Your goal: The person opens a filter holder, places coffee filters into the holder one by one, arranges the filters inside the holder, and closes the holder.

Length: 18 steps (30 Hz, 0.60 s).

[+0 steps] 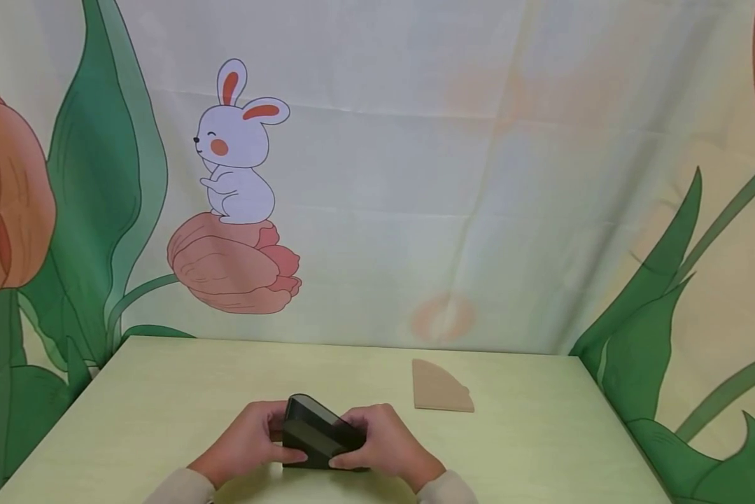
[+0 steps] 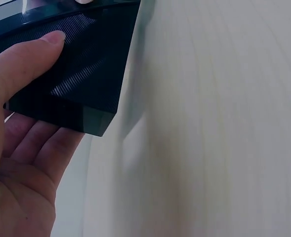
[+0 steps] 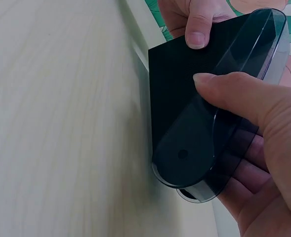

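A black coffee filter holder [image 1: 311, 439] with a smoky see-through cover [image 3: 272, 42] is upright at the front of the table, its lower edge at or just above the surface. My left hand [image 1: 251, 435] grips one end, thumb on the ribbed near face and fingers behind. From the other end my right hand [image 1: 391, 441] holds it likewise, its thumb lying across the face near the cover. A round pivot [image 3: 183, 154] shows at the cover's low corner in the right wrist view. Behind and to the right lie brown fan-shaped paper coffee filters [image 1: 440, 387], apart from both hands.
The pale wood-grain table [image 1: 541, 434] reaches back to a hanging cloth [image 1: 364, 175] printed with a rabbit, tulips and leaves. Cloth also runs along the table's left and right sides.
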Motion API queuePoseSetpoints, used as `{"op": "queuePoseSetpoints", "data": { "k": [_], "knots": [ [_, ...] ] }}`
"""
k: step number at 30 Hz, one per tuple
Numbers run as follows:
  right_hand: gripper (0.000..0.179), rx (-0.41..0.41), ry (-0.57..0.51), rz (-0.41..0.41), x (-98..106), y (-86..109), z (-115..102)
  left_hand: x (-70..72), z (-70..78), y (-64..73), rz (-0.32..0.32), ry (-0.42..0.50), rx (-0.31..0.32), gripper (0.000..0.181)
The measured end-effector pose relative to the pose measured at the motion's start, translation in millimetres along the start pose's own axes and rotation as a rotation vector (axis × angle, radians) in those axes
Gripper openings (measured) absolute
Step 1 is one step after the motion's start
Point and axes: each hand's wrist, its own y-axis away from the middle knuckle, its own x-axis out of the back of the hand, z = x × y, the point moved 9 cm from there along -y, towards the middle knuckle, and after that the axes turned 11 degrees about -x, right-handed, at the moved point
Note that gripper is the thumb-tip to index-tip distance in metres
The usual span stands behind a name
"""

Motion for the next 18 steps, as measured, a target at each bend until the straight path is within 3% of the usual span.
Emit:
{"op": "queuePoseSetpoints", "data": {
  "k": [18],
  "knots": [
    [0.029, 0.017, 0.034, -0.014, -14, -14.2, 2, 10.8, -11.5, 4.8, -0.005, -0.016, 0.036, 0.053]
  ]
}}
